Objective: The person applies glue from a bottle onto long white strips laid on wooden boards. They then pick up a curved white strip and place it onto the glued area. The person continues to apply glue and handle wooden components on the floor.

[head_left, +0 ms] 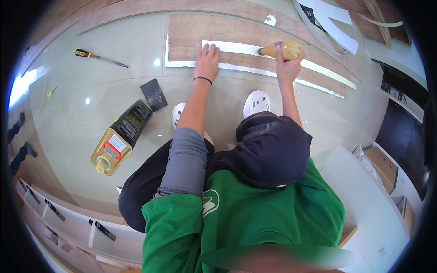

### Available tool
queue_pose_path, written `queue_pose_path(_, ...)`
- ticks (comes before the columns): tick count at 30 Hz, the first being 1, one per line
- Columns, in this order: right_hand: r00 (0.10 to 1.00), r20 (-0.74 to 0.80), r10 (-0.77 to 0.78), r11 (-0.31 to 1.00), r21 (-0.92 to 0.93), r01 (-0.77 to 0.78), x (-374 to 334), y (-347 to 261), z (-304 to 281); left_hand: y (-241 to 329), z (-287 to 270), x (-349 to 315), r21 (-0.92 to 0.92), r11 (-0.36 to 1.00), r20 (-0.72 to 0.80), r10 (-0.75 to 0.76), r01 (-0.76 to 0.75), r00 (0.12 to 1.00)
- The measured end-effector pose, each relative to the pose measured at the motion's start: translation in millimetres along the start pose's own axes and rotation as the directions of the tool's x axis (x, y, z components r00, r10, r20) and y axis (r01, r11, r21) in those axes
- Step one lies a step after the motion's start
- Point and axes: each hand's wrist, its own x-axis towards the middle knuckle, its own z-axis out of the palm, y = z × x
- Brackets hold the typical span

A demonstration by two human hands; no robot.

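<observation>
A long wooden panel (186, 34) with white edges lies on the floor ahead of me, and a narrow white strip (241, 47) rests along it. My left hand (208, 62) presses its flat, outstretched fingers on the strip near its left end. In my right hand (287, 68) is a squeeze bottle (290, 50) of yellowish liquid, tipped on its side. Its dark tip points left and sits at the strip; whether it touches is hard to tell.
To the left lie a dark rectangular pad (154, 94), a black-and-gold can (123, 136) with a red handle, a yellow-handled screwdriver-like tool (101, 58) and yellow scissors (51, 93). Curved white strips (334, 29) are at upper right. Another person's legs (22, 157) show far left.
</observation>
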Motion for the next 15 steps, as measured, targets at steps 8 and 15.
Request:
queue_pose_path(8, 0.995, 0.1, 0.0, 0.984, -0.176, 0.018, -6.6, -5.4, -12.0, 0.9, -1.2, 1.3, -0.022, 1.0, 0.024, -0.011, 0.011, 1.0)
queue_pose_path(15, 0.999, 0.013, -0.053, 0.996, -0.065, 0.053, -12.5, -6.1, -3.4, 0.9, -0.6, -1.1, 0.005, 1.0, 0.01, 0.011, -0.011, 1.0)
